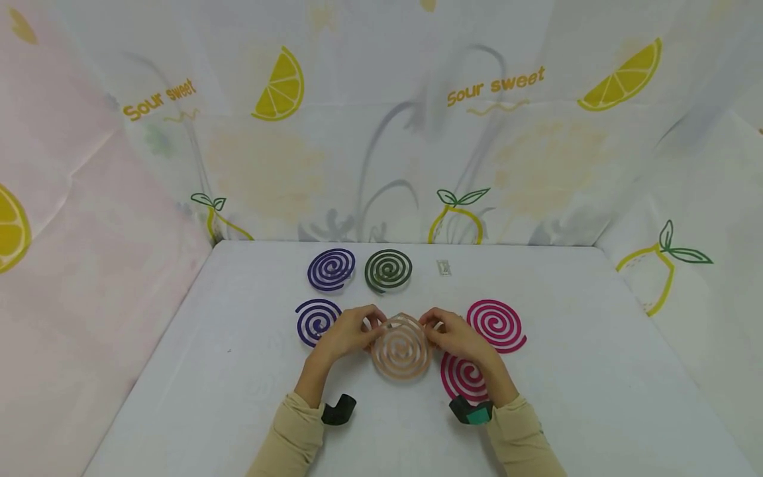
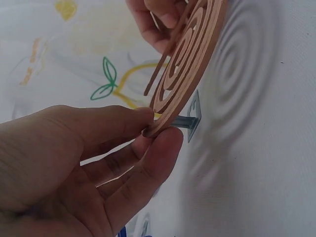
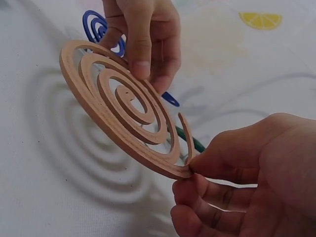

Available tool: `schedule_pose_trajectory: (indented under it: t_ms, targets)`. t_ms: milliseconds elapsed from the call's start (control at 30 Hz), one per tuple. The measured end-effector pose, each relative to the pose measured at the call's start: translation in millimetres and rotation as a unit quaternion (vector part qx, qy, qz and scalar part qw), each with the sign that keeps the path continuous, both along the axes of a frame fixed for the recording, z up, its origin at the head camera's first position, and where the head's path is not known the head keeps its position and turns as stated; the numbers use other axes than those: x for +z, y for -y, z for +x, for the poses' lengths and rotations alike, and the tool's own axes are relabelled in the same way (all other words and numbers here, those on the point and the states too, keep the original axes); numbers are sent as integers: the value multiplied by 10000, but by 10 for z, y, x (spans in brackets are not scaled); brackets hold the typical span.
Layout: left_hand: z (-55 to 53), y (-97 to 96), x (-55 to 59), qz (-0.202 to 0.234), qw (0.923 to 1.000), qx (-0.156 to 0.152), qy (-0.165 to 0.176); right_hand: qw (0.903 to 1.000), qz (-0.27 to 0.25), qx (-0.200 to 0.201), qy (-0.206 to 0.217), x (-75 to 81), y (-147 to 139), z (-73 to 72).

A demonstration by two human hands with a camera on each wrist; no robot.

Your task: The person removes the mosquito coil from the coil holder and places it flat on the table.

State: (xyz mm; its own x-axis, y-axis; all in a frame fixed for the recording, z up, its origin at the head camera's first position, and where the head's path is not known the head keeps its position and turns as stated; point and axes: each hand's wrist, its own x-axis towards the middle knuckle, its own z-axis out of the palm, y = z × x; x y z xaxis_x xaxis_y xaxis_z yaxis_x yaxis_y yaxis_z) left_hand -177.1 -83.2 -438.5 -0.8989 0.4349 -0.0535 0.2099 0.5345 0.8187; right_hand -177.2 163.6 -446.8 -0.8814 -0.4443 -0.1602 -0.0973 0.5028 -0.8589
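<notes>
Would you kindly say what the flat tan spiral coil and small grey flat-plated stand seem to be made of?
Flat tan spiral coil: perhaps pressed powder, matte, given its dull, faintly grainy edge.
Small grey flat-plated stand: possibly metal or plastic, smooth, given its thin, crisp outline.

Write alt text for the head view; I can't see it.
A left hand and a right hand pinch a tan spiral from either side over a white table. Two blue-purple spirals sit to its left, a green spiral behind it, two pink spirals to its right.
</notes>
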Motion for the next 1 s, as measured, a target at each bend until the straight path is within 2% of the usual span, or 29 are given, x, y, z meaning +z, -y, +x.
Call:
schedule_pose_trajectory:
  t_ms: [100, 233, 333, 533, 800, 1000]
  targets:
    - [15, -8, -16, -28, 10000, 5, 85, 10000, -8, 34, 5, -12, -12, 21]
    - [19, -18, -14, -156, 9998, -45, 98, 9995, -88, 291, -74, -18, -32, 27]
    - [19, -22, -13, -241, 9995, -151, 100, 9988, -84, 488, 9, -4, -36, 29]
    - [27, -26, -16, -242, 9991, -297, 186, 9981, -35, 585, 213, 8, -46, 44]
    - [38, -53, -13, -394, 9980, -465, 189, 9970, 296, 711, 117, 12, -72, 45]
    - [55, -66, -20, -574, 9969, -480, 242, 9954, 520, 795, -140, -24, -73, 23]
